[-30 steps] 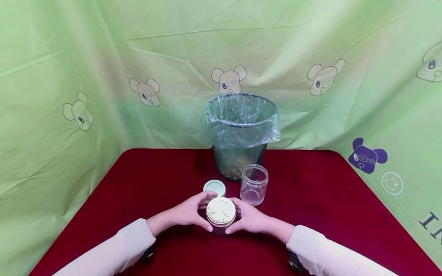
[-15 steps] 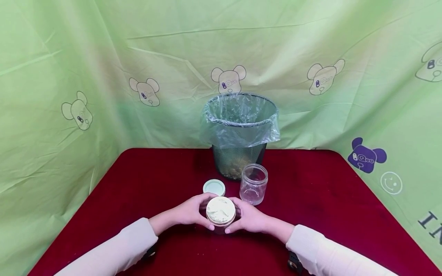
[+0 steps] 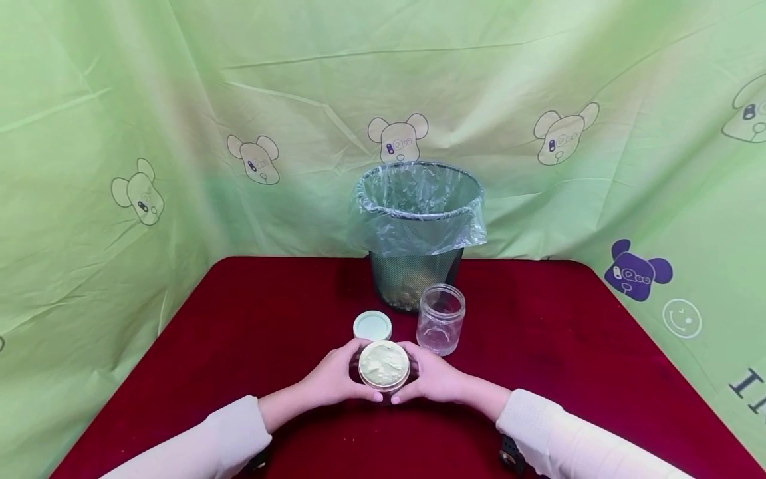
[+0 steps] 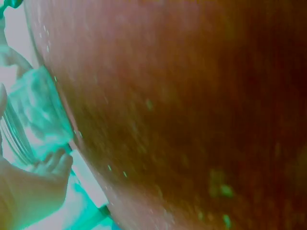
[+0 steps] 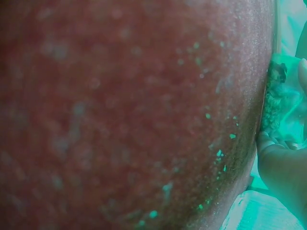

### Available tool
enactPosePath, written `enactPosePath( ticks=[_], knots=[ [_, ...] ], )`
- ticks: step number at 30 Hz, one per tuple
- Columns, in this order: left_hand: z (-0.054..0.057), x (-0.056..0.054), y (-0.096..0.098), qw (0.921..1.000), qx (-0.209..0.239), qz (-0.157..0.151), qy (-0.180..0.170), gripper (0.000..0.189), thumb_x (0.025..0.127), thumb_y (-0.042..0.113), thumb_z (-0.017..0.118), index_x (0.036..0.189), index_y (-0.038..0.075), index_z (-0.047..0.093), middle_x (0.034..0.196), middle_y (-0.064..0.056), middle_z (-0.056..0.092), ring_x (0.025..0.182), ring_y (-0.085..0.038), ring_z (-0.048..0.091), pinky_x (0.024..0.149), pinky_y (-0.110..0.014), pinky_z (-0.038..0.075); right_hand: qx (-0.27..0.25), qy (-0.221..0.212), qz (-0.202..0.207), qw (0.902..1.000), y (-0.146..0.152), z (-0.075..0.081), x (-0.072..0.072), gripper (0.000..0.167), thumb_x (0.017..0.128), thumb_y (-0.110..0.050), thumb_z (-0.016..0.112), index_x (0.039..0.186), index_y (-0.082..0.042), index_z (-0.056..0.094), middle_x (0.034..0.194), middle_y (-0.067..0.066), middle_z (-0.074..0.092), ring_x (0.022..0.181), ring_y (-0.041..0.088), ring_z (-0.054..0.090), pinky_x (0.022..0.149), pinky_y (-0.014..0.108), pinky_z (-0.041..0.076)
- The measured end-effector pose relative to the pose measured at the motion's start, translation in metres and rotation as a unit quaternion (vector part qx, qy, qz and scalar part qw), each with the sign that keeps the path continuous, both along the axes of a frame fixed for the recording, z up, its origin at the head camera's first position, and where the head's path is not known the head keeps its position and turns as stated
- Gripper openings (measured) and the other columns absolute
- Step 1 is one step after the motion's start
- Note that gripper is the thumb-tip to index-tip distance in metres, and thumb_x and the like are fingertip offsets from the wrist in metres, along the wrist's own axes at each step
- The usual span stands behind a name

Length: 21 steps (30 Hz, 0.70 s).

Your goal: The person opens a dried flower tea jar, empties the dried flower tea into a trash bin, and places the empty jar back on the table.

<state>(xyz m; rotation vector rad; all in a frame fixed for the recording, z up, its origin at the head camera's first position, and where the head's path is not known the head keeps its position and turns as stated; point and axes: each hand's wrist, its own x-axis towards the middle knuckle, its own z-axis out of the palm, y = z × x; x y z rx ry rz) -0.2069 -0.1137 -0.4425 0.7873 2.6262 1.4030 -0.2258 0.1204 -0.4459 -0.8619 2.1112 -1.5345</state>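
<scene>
Held upright between both hands is a jar (image 3: 384,364) filled near its rim with a pale, creamy-looking mass. My left hand (image 3: 332,378) curls round its left side, thumb across the front. From the right, my right hand (image 3: 439,378) grips it the same way, the two thumb tips close together. In the left wrist view the jar (image 4: 41,110) shows at the left edge above the left hand (image 4: 36,191). A clear wall of the jar (image 5: 283,103) with lumpy matter inside appears above the right hand (image 5: 288,177) in the right wrist view.
Just beyond the left hand lies a pale round lid (image 3: 372,325). An open, clear glass jar (image 3: 441,320) stands behind the right hand. Farther back is a mesh bin (image 3: 419,219) lined with a plastic bag. Small crumbs dot the red table cover (image 3: 509,319).
My left hand has shifted its hold: its thumb now lies farther right across the jar's front, and its fingers have drawn back from the lid. The creamy surface looks different. The right hand stays put.
</scene>
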Motion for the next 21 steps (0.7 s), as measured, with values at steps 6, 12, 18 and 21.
enactPosePath(
  ticks=[6, 12, 18, 21],
  knots=[
    [0.002, 0.011, 0.008, 0.9958, -0.043, 0.073, 0.036, 0.081, 0.060, 0.039, 0.092, 0.124, 0.006, 0.056, 0.113, 0.000, 0.065, 0.103, -0.016, 0.061, 0.088, -0.034, 0.049, -0.004, -0.002, 0.000, 1.0000, 0.000, -0.003, -0.001, 0.079, 0.071, -0.002, 0.085, 0.136, 0.005, 0.041, 0.125, 0.010, 0.059, 0.120, 0.023, 0.054, 0.097, 0.024, 0.043],
    [0.001, 0.018, 0.013, 0.9886, -0.069, 0.122, 0.055, 0.083, 0.057, 0.045, 0.092, 0.122, 0.007, 0.057, 0.113, -0.002, 0.065, 0.104, -0.022, 0.061, 0.086, -0.040, 0.050, -0.010, -0.002, 0.003, 0.9999, 0.000, -0.004, -0.002, 0.078, 0.071, -0.001, 0.084, 0.136, 0.006, 0.041, 0.125, 0.011, 0.059, 0.120, 0.023, 0.054, 0.097, 0.023, 0.043],
    [0.001, 0.020, 0.015, 0.9883, -0.065, 0.124, 0.061, 0.085, 0.056, 0.046, 0.092, 0.121, 0.005, 0.056, 0.112, -0.003, 0.064, 0.103, -0.023, 0.061, 0.084, -0.041, 0.050, -0.009, 0.000, 0.003, 1.0000, 0.001, -0.003, -0.001, 0.077, 0.071, -0.001, 0.084, 0.136, 0.005, 0.041, 0.125, 0.010, 0.058, 0.120, 0.023, 0.054, 0.097, 0.023, 0.043],
    [0.002, 0.020, 0.013, 0.9916, -0.057, 0.109, 0.039, 0.088, 0.056, 0.046, 0.092, 0.124, 0.005, 0.053, 0.116, -0.004, 0.063, 0.106, -0.022, 0.061, 0.086, -0.040, 0.050, -0.014, 0.003, 0.008, 0.9999, 0.001, -0.003, -0.001, 0.077, 0.071, -0.001, 0.084, 0.135, 0.006, 0.041, 0.126, 0.012, 0.058, 0.120, 0.023, 0.054, 0.097, 0.024, 0.043]
  ],
)
